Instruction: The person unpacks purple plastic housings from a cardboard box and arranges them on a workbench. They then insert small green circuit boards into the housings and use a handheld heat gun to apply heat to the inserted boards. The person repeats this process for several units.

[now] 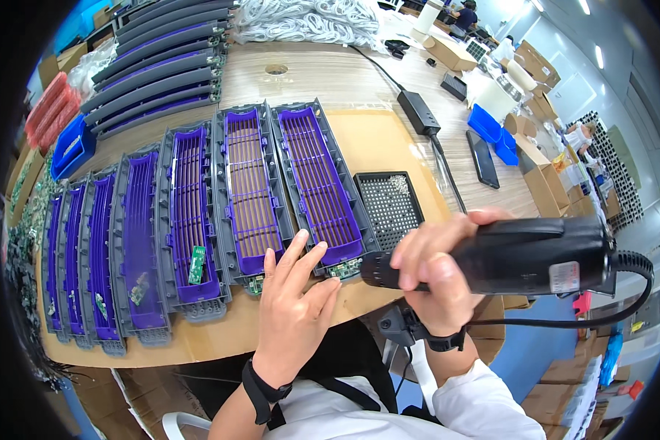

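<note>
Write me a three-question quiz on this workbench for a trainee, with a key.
1. Which hand grips the black corded tool?
2. True or false: the phone lies to the right of the black tray of small parts.
3. Where does the bright green circuit board lie? A) on the phone; B) on a purple-and-grey panel; C) in the black tray.

Key: 1. The right hand. 2. True. 3. B.

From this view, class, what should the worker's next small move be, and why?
Perhaps steady the rightmost frame with the left hand: the right hand holds the tool with its nose beside the green board on that frame's near end, and the left hand is close.
</note>
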`<state>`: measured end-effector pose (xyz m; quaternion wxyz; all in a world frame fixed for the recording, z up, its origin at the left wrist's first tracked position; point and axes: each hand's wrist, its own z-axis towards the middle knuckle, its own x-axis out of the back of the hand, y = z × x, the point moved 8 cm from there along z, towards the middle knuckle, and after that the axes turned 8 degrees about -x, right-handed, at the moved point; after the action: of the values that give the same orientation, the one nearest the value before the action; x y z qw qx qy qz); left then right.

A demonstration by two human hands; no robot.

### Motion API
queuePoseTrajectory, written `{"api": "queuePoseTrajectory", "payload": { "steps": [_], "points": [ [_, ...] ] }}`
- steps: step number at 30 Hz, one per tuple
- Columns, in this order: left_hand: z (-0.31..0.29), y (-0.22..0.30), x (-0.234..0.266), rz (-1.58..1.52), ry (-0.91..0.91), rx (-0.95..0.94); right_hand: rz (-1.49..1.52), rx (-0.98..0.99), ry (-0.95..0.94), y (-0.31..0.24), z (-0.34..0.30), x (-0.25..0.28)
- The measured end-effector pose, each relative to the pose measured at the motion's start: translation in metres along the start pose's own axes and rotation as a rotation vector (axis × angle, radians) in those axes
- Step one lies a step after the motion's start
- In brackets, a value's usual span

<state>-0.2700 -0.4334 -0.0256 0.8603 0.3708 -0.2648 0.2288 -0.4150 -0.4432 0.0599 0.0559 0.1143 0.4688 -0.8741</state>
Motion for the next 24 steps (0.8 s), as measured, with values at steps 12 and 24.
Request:
{"api": "queuePoseTrajectory", "payload": {
  "steps": [12, 24],
  "points": [
    [-0.001, 0.0, -0.002, 0.001, -0.015, -0.027, -0.263, -0.072, -0.203, 0.031, 0.003, -0.017],
    [-0.002, -0.002, -0.003, -0.001, -0.03, -0.022, -0.267, -0.052, -0.264, 0.034, 0.001, -0.026]
  ]
}}
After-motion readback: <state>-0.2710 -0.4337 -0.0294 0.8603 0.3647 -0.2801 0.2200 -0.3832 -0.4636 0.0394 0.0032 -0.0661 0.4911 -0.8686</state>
